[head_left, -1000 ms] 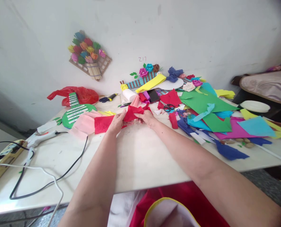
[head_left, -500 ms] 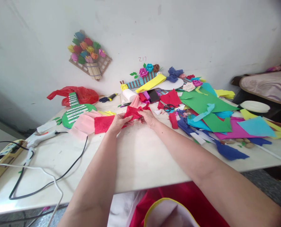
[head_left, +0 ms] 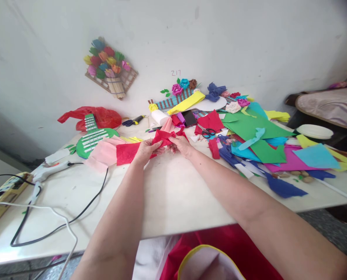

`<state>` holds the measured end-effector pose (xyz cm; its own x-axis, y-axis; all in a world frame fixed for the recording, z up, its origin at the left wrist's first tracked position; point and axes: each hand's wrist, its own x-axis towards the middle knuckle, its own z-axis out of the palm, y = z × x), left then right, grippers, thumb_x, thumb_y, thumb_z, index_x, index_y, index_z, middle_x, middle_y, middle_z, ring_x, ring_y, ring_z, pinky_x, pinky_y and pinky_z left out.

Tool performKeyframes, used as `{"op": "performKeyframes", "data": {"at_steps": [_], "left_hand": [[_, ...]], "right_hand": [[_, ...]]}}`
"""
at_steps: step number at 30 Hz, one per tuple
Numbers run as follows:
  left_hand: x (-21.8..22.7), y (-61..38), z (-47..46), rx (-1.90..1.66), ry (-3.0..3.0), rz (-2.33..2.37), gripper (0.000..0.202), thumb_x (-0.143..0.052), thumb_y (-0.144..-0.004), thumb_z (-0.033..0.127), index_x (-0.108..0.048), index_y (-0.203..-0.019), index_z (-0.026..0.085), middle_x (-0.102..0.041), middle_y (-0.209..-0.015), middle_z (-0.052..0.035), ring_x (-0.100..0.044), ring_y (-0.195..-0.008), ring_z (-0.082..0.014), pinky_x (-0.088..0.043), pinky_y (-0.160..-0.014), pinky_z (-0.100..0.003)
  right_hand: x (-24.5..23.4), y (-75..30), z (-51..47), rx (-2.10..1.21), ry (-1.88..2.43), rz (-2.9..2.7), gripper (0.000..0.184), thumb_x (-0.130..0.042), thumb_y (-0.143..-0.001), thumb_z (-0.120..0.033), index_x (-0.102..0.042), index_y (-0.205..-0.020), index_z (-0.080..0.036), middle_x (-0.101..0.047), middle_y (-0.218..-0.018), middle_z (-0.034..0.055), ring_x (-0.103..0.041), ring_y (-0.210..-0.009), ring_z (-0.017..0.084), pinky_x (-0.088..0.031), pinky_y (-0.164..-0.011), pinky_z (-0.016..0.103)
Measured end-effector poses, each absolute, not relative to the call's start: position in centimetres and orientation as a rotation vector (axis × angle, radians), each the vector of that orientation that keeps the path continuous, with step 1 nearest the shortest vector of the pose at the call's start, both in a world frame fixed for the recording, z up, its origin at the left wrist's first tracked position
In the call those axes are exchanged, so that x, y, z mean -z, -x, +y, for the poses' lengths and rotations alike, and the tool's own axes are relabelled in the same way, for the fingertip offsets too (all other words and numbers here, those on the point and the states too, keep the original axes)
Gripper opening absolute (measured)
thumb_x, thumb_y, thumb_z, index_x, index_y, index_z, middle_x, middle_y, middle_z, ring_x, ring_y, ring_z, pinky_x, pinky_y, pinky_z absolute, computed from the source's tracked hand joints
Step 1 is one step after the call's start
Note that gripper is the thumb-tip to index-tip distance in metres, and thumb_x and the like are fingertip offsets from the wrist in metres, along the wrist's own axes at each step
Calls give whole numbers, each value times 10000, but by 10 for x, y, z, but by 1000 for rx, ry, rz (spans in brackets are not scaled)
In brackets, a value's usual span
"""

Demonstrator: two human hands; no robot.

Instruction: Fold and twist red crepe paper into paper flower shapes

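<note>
- So both hands are on one crinkly piece of red paper (head_left: 163, 137), held up near the middle of the bench (head_left: 179, 198), towards the wall side.
- Left hand (head_left: 146, 151): fingers are pinched on the left part of the paper, thumb on top.
- Right hand (head_left: 181, 146): same deal on the right part, thumb pressed over it and the other fingers curled underneath. The two hands are pretty close together.
- There's a flat red strip (head_left: 127, 153) just left of the left hand, partly hidden by it. Can't tell if it joins up with the held bit.
- That strip sits right beside some pale pink paper (head_left: 102, 153), which overlaps a green guitar-shaped craft (head_left: 97, 134) with white rolls across it.
- Behind the guitar is a red plastic bag (head_left: 107, 116), and nearer the front left there's a white glue gun (head_left: 52, 169) with a black cord.
- Right of the right hand: a small red scrap (head_left: 214, 149), plus dark-handled scissors (head_left: 207, 132) lying on more red paper (head_left: 214, 118).
- Further right it's a proper heap: a big green sheet (head_left: 258, 125), a magenta sheet (head_left: 296, 154), and a dark blue scrap (head_left: 286, 187) near the front edge.
- At the back, a long yellow strip (head_left: 188, 102) lies at an angle, just above a black phone-like slab (head_left: 189, 118).
</note>
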<state>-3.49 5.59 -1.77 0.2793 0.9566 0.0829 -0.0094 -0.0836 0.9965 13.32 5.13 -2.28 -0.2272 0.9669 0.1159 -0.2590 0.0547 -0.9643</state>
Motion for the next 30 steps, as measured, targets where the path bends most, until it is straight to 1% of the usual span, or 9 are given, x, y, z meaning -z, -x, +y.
{"op": "performKeyframes", "data": {"at_steps": [3,6,8,11,16,23,30], "left_hand": [[18,36,57,-1027,-1379,940,390,-727,-603,431,-618,-801,113,-676,-643,-55,-632,-540,-139,-480,-512,-206],[19,37,56,-980,-1352,923,381,-736,-598,415,-620,-802,115,-679,-646,-58,-640,-558,-152,-488,-529,-220],[18,36,54,-947,-1342,919,375,-736,-602,404,-622,-810,115,-681,-649,-64,-643,-567,-162,-492,-538,-233],[17,35,53,-930,-1340,917,371,-730,-616,393,-623,-837,115,-683,-651,-66,-646,-574,-169,-496,-544,-243],[18,35,54,-935,-1327,914,366,-726,-625,386,-616,-851,119,-684,-658,-59,-646,-577,-160,-499,-549,-238],[17,35,53,-942,-1326,887,386,-754,-590,353,-606,-855,114,-687,-689,-57,-644,-587,-145,-501,-571,-229],[13,35,50,-907,-1401,924,364,-753,-585,358,-616,-816,112,-676,-647,-56,-634,-556,-150,-494,-538,-229]], "right_hand": [[23,-133,50,-1412,811,-1310,303,-652,-688,-406,-566,-672,-116,-600,-507,2,-462,-348,54,-347,-333,166],[25,-131,50,-1375,807,-1369,326,-727,-594,-395,-572,-641,-112,-584,-487,-10,-450,-340,52,-354,-330,173],[25,-130,50,-1351,833,-1357,331,-743,-569,-388,-572,-647,-117,-580,-475,-15,-446,-331,56,-356,-326,179],[25,-130,50,-1328,880,-1332,329,-740,-570,-390,-566,-643,-121,-583,-469,-10,-447,-324,60,-350,-316,182],[24,-129,50,-1309,903,-1343,320,-715,-604,-394,-545,-570,-124,-562,-434,-13,-418,-293,54,-324,-293,179],[24,-128,49,-1276,891,-1365,292,-677,-655,-356,-529,-546,-129,-531,-399,-23,-392,-274,53,-290,-275,179],[25,-129,48,-1316,841,-1345,213,-644,-683,-320,-548,-651,-133,-555,-435,-29,-424,-304,59,-322,-296,174]]}}
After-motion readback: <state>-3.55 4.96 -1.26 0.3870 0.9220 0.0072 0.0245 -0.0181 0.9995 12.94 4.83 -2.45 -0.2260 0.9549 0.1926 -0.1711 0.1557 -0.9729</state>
